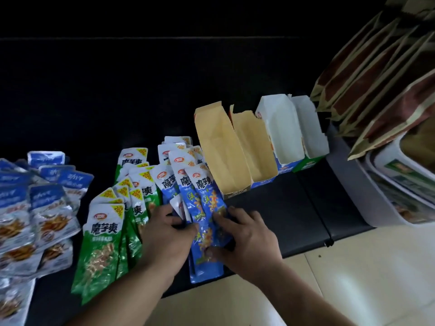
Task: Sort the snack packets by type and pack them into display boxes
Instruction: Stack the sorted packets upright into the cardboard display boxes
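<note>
Gripping blue 魔芋爽 packets (204, 203), left hand (164, 234), right hand (247, 238)

Left hand (169, 234): forearm entering from 7 o'clock, fingers pinching blue packets (207, 203). Right hand (244, 238): entering from 5 o'clock, gripping same packets.

Snack packets (207, 208): glossy plastic film. Display boxes (235, 149): matt cardboard. Surface (294, 208): matt black, smooth.

Person, two limbs — left hand (164, 229), left of the blue packet stack (207, 203); right hand (247, 236), right of it. Both bare — forearms uncovered as far as they show.
</note>
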{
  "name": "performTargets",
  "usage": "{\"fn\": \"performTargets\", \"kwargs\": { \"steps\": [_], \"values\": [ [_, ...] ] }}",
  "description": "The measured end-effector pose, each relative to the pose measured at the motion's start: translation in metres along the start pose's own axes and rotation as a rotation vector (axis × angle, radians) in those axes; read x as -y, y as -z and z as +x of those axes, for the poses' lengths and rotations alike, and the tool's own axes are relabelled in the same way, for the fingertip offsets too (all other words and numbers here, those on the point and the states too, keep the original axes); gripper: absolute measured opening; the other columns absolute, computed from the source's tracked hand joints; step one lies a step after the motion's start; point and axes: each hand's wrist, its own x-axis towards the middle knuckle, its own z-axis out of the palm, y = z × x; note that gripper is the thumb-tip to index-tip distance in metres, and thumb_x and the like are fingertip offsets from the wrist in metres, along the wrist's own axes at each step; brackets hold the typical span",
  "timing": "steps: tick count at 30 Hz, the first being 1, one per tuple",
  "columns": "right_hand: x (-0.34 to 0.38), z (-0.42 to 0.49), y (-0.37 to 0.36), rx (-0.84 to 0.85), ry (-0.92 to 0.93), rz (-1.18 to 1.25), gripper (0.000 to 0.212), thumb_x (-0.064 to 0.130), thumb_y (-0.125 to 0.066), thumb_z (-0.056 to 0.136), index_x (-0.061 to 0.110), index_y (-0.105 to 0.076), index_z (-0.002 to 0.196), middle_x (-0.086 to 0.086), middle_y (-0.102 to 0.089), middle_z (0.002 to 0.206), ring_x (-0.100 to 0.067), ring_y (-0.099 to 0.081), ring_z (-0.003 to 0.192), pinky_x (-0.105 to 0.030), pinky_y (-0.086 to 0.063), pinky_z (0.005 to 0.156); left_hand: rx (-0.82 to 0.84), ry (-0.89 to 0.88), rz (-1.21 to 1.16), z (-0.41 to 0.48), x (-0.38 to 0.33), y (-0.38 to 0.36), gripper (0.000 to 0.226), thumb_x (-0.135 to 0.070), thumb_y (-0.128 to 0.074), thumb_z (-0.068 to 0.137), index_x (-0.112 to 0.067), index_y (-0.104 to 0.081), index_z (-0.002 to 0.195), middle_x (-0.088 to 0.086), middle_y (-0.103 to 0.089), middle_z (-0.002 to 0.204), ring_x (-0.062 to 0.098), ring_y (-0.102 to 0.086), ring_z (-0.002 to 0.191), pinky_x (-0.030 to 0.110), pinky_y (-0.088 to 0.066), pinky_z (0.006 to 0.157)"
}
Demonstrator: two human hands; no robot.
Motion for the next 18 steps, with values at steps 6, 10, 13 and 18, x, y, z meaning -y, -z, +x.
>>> {"fn": "performTargets", "kwargs": {
  "steps": [6, 10, 13, 18],
  "values": [
    [0.0, -0.013, -0.01, -0.04, -0.027, 0.106, 0.061, 0.082, -0.063, 0.065, 0.049, -0.069, 0.116, 0.036, -0.043, 0.151, -0.004, -0.047, 0.129, -0.026, -0.055, 0.08, -0.049, -0.117, 0.075, -0.002, -0.005, 0.001, 0.03, -0.016, -0.085, 0.081, -0.023, -0.057, 0.086, -0.009, -0.067, 0.074, 0.0, -0.063, 0.067, 0.027, -0.051, 0.067],
    [0.008, -0.009, -0.005, -0.029, -0.017, 0.159, 0.072, 0.062, -0.076, 0.066, 0.049, -0.055, 0.133, 0.042, -0.039, 0.145, 0.008, -0.038, 0.136, -0.018, -0.045, 0.084, -0.039, -0.189, 0.178, 0.004, -0.003, 0.004, 0.026, -0.022, -0.08, 0.087, -0.024, -0.054, 0.08, -0.008, -0.064, 0.075, 0.003, -0.061, 0.068, 0.027, -0.049, 0.063],
    [0.018, -0.001, -0.004, 0.071, 0.028, 0.18, 0.089, 0.049, -0.08, 0.076, 0.047, -0.037, 0.154, 0.036, -0.031, 0.154, 0.006, -0.03, 0.14, -0.014, -0.037, 0.095, 0.001, -0.179, 0.153, 0.004, -0.002, 0.004, 0.021, -0.022, -0.077, 0.088, -0.029, -0.057, 0.086, -0.013, -0.069, 0.077, -0.005, -0.065, 0.071, 0.019, -0.052, 0.066],
    [0.016, -0.006, -0.021, 0.002, 0.049, 0.322, 0.08, 0.052, -0.076, 0.066, 0.039, -0.056, 0.142, 0.031, -0.046, 0.141, -0.009, -0.04, 0.144, -0.028, -0.044, 0.11, 0.102, -0.155, 0.111, 0.005, 0.0, 0.004, 0.025, -0.032, -0.074, 0.09, -0.037, -0.058, 0.109, -0.013, -0.072, 0.083, 0.002, -0.067, 0.071, 0.029, -0.055, 0.069]
  ]
}}
